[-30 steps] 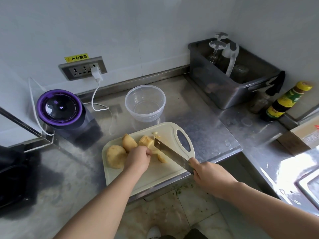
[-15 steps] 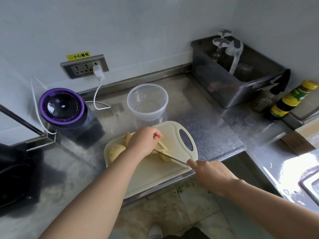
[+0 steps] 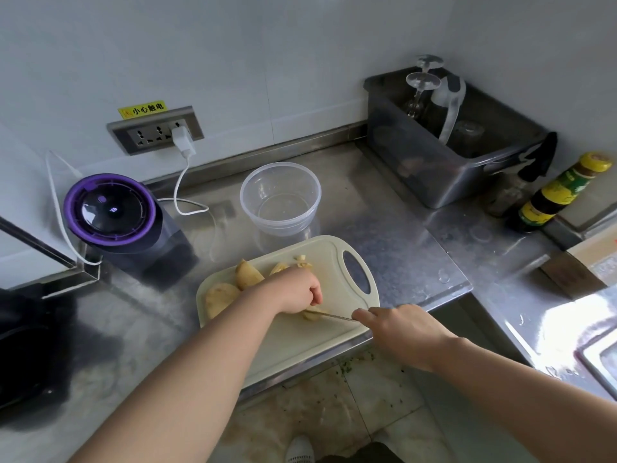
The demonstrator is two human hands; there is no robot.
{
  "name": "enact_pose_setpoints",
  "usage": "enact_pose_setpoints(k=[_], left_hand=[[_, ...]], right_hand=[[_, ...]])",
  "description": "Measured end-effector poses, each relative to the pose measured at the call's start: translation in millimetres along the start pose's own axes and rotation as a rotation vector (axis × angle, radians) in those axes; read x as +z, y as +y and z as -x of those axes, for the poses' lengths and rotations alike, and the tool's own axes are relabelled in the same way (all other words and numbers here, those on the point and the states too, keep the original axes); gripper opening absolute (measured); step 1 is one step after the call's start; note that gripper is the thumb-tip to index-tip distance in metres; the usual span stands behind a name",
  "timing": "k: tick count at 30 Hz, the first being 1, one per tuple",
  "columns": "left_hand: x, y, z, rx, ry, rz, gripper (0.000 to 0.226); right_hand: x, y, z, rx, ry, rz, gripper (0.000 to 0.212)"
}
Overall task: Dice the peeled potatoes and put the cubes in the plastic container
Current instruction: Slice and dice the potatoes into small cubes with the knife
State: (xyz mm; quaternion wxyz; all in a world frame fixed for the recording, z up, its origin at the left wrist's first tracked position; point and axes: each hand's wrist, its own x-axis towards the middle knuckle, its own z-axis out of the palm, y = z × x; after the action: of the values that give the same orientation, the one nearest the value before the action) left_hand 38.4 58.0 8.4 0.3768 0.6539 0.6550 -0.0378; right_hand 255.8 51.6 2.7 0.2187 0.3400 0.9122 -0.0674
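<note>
Left hand (image 3: 297, 292) curls over a potato piece (image 3: 312, 316) while the right hand (image 3: 397, 329) grips the knife (image 3: 329, 316).
The cutting board (image 3: 334, 349) reaches the counter's (image 3: 394, 228) front edge. More potatoes (image 3: 220, 295) crowd its left edge. The plastic container (image 3: 280, 198) stands just behind it, with bare steel to the right.

Stainless steel counter (image 3: 384, 208): spans the frame from left to right. Centre, at the front edge: white cutting board (image 3: 300, 342). Just above it: clear plastic container (image 3: 283, 225). Centre left: purple-lidded appliance (image 3: 110, 210). Upper right: grey tub (image 3: 430, 175). Right edge: yellow-capped bottle (image 3: 554, 195), cardboard box (image 3: 581, 272) below it.
</note>
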Motion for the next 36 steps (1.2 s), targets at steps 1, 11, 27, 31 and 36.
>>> enact_pose_setpoints(k=[1,11,27,31,36], left_hand=[[-1.0,-0.9,-1.1,0.002,0.038,0.025,0.041],[-2.8,-15.9,9.2,-0.170,0.556,0.150,0.031],[51.8,-31.8,23.0,0.175,0.323,-0.605,0.039],[47.6,-21.4,19.7,0.163,0.332,-0.617,0.032],[48.2,-21.6,22.1,0.160,0.323,-0.586,0.031]], right_hand=[[-0.4,2.1,0.1,0.002,-0.002,-0.011,0.048],[8.9,5.3,3.5,0.067,0.038,-0.161,0.043],[23.2,13.6,11.7,0.123,0.115,-0.287,0.026],[21.0,13.9,12.4,0.130,0.103,-0.271,0.020],[16.5,14.4,13.0,0.113,0.101,-0.274,0.019]])
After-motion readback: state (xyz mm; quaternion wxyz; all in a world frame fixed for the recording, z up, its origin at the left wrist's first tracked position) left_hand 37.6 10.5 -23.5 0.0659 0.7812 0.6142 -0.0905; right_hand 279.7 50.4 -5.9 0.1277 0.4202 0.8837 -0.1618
